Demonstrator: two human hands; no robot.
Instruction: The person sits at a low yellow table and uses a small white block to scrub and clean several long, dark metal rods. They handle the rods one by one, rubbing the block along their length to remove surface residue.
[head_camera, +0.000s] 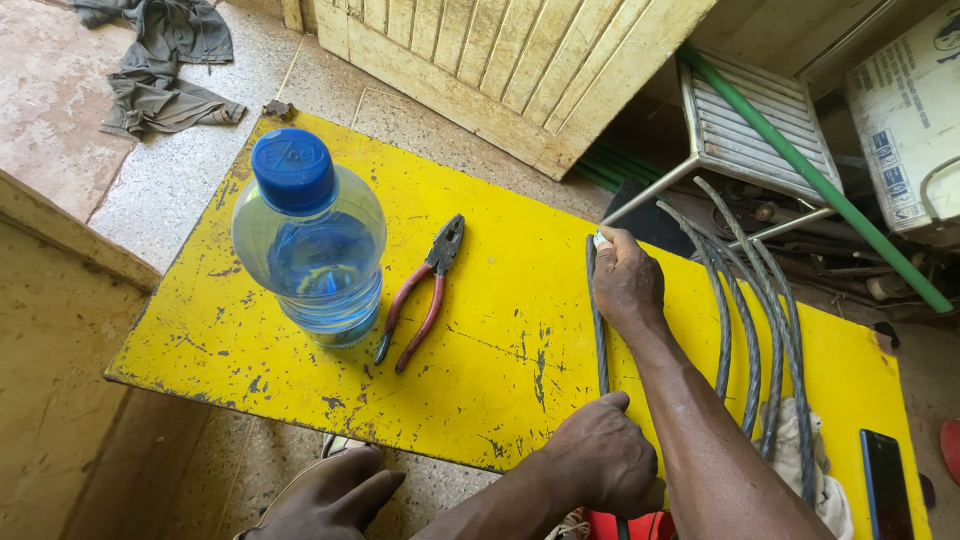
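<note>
A grey twisted cable (600, 345) lies straight across the yellow table (500, 340), from far edge to near edge. My right hand (627, 285) is closed around its far end, where a white tip shows at the thumb. My left hand (603, 458) grips the same cable at the table's near edge. To the right, several more grey cables (752, 310) curve over the table in a bundle. Red-handled pliers (420, 292) lie shut to the left of the hands, apart from them.
A clear water bottle with a blue cap (310, 240) stands on the table's left part. A dark phone (886, 482) and a pale rag (792, 432) lie at the right end. Behind are a wooden door (500, 60), green pipes (812, 172), a metal grille (750, 130) and a box (910, 110).
</note>
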